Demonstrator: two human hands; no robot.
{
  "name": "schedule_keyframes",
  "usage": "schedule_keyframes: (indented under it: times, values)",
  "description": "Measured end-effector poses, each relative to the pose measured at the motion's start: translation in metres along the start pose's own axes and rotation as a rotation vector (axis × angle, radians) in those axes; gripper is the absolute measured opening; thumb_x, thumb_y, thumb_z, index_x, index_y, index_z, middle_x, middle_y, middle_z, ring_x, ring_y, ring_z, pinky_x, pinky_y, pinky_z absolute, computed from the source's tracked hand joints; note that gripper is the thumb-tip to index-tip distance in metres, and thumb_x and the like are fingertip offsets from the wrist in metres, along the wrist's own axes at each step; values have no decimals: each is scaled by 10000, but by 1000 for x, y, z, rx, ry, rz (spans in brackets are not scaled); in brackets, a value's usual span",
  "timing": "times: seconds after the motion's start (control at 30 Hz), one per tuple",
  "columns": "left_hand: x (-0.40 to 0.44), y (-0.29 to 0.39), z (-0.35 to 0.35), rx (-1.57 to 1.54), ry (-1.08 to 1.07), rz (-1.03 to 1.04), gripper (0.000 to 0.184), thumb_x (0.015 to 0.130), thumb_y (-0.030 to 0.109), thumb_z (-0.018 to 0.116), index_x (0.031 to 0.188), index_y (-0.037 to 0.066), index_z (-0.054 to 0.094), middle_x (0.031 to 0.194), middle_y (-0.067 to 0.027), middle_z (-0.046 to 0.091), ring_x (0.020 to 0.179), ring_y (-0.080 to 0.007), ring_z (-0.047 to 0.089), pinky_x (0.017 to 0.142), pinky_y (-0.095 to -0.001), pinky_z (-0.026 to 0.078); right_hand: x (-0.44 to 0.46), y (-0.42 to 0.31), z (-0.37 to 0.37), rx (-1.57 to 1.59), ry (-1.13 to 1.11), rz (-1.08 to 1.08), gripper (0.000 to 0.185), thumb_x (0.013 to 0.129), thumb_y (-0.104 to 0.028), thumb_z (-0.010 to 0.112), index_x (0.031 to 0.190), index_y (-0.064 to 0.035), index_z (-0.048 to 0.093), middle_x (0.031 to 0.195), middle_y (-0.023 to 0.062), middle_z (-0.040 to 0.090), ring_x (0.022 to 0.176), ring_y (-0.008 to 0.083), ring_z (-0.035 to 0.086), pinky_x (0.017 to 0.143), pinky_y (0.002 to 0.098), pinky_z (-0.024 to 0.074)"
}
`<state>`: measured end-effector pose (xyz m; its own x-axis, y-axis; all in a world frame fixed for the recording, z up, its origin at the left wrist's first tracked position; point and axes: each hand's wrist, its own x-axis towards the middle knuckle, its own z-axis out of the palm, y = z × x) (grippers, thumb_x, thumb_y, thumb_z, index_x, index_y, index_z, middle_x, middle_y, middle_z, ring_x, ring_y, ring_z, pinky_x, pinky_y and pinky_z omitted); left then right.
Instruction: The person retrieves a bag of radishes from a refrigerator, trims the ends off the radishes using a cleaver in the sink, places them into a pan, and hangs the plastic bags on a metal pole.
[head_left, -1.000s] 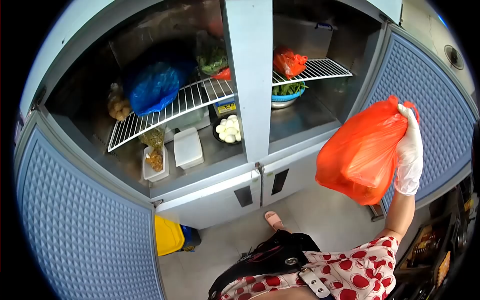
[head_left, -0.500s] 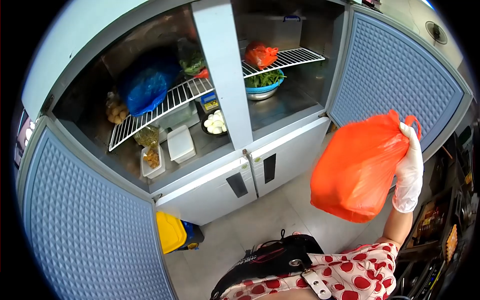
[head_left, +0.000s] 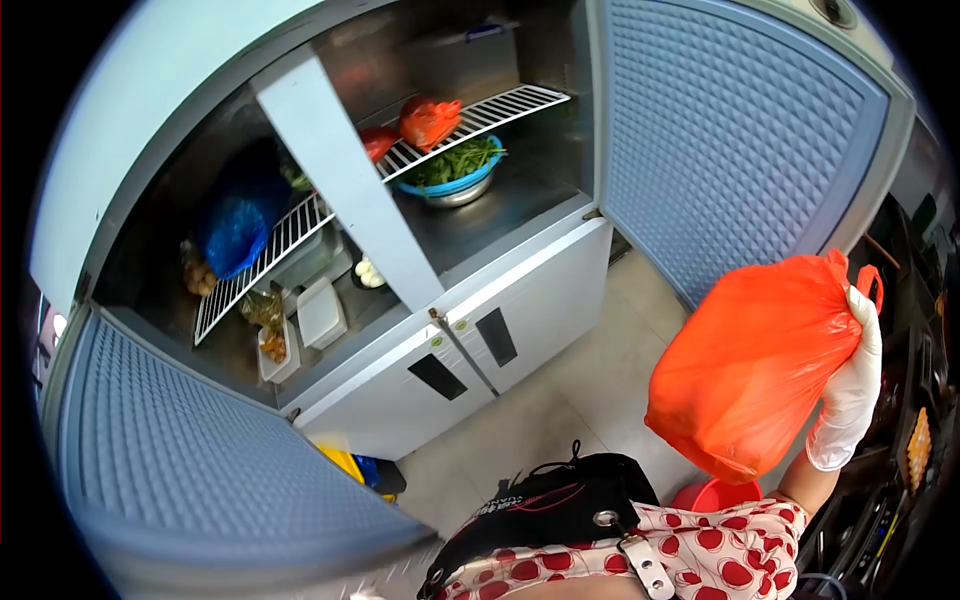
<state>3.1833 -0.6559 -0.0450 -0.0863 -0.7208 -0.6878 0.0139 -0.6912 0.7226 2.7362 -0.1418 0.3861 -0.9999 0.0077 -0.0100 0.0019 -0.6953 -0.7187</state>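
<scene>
My right hand (head_left: 850, 375), in a white glove, is closed around the gathered top of a full red plastic bag (head_left: 750, 365). The bag hangs in front of me on the right, below the open right refrigerator door (head_left: 735, 130). At the bottom edge, beside the blurred edge of the left refrigerator door (head_left: 210, 450), a small white patch may be my left glove; its fingers cannot be made out.
Inside the refrigerator, a wire shelf (head_left: 510, 104) bears a small red bag (head_left: 430, 122). Leafy greens (head_left: 455, 162) fill a blue-rimmed bowl below. A blue bag (head_left: 240, 225) and a white lidded box (head_left: 321, 313) sit left. A red bucket (head_left: 715, 495) stands on the floor.
The left refrigerator door has swung inward, covering more of the yellow-lidded bin. My view has shifted right. The red bag stays in my right hand, and a red bucket now shows beneath it.
</scene>
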Motion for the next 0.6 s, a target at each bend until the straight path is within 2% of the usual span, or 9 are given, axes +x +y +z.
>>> schedule_keyframes:
  times: [0.07, 0.13, 0.2, 0.23, 0.3, 0.37, 0.5, 0.57, 0.6]
  values:
    - [-9, 23, 31, 101, -150, 134, 506, 907, 370, 558, 1289, 50, 468, 1235, -89, 535, 1097, -222, 525, 962, -405, 390, -8, -9, -19, -41, 16, -85, 279, 852, -213, 608, 1045, -12, 633, 1062, 78, 656, 979, 204, 604, 897, 321, 451]
    - [-10, 50, 80, 304, -383, 409, 510, 910, 381, 554, 1287, 48, 468, 1225, -88, 541, 1095, -219, 525, 960, -406, 389, -21, -13, -43, -244, 69, -318, 307, 864, -227, 582, 1073, -6, 624, 1090, 87, 646, 1007, 204, 596, 916, 320, 439]
    - [-27, 79, 166, 260, -632, 627, 515, 912, 392, 551, 1285, 47, 468, 1216, -86, 548, 1093, -217, 525, 959, -407, 388, -22, -31, -41, -94, 19, -175, 356, 877, -244, 546, 1124, 5, 603, 1133, 103, 630, 1049, 214, 583, 947, 325, 421]
    - [-71, 98, 232, 25, -693, 505, 539, 916, 461, 529, 1260, 48, 489, 1215, -61, 543, 1085, -220, 520, 924, -399, 395, -23, -36, -52, -68, -14, -119, 372, 873, -247, 548, 1142, 6, 594, 1139, 107, 627, 1055, 224, 580, 952, 342, 422]
    - [-86, 115, 288, 136, -592, 586, 587, 932, 492, 480, 1252, -1, 480, 1221, -88, 539, 1094, -232, 516, 935, -396, 390, -24, -44, -72, -29, 62, -157, 430, 864, -256, 553, 1219, -13, 541, 1199, 120, 593, 1094, 244, 561, 976, 368, 413]
    - [-56, 129, 319, 160, -601, 598, 630, 952, 487, 436, 1257, -64, 452, 1252, -162, 516, 1139, -279, 516, 953, -384, 419, -26, -50, -84, -11, 141, -184, 423, 856, -255, 569, 1201, -11, 554, 1180, 117, 603, 1070, 246, 573, 967, 370, 421]
    - [-44, 152, 364, 264, -467, 739, 560, 966, 436, 436, 1159, -81, 530, 1098, -174, 596, 989, -270, 580, 861, -377, 473, -16, -69, -124, -46, 174, -118, 395, 832, -256, 616, 1138, -7, 597, 1130, 98, 630, 1034, 235, 589, 942, 370, 436]
    - [-31, 155, 376, 532, -290, 1108, 447, 955, 331, 494, 1134, -75, 541, 1034, -163, 592, 918, -249, 571, 821, -367, 468, -10, -74, -133, -99, 229, -124, 396, 828, -255, 619, 1139, -10, 597, 1122, 94, 633, 1031, 233, 590, 939, 367, 438]
    - [-67, 140, 402, 443, 100, 1437, 362, 917, 204, 550, 1154, -69, 522, 1023, -159, 557, 906, -244, 540, 831, -366, 443, -6, -77, -138, -126, 256, -130, 397, 827, -254, 621, 1140, -11, 597, 1117, 92, 635, 1029, 231, 590, 937, 366, 438]
